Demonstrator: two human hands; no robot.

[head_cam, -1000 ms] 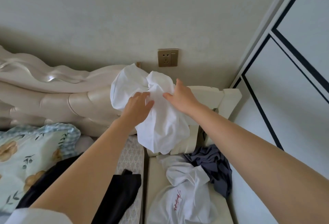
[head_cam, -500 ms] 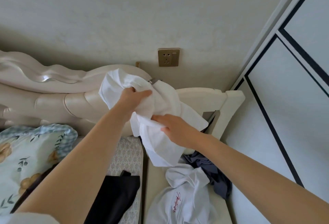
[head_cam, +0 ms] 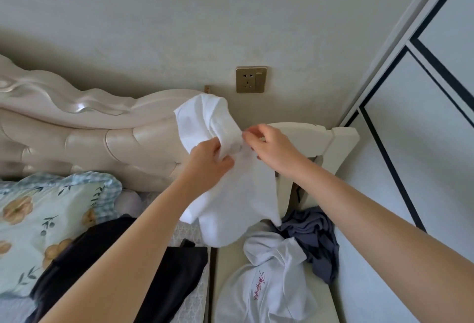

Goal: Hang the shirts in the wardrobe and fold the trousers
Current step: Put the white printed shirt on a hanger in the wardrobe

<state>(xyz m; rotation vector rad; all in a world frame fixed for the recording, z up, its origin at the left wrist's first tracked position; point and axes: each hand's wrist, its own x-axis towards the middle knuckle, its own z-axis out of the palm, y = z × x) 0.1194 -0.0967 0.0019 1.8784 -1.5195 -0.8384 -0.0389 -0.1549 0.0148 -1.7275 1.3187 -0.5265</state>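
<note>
A soft floral pillow (head_cam: 38, 220) is lying at the left, below a glossy, tufted cream headboard (head_cam: 89, 143). Limp black trousers (head_cam: 123, 271) are sprawling across the patterned bedding. The left hand (head_cam: 207, 163) is clenching a bunched fold of the thin white shirt (head_cam: 230, 207), which is hanging crumpled above the bed's edge. The right hand (head_cam: 272, 148) is pinching its fabric just beside. Below, a second white shirt with red script (head_cam: 264, 284) and a rumpled grey garment (head_cam: 315, 240) are lying on a smooth cream chair (head_cam: 307, 132), beside the flat, black-lined wardrobe door (head_cam: 423, 143).
</note>
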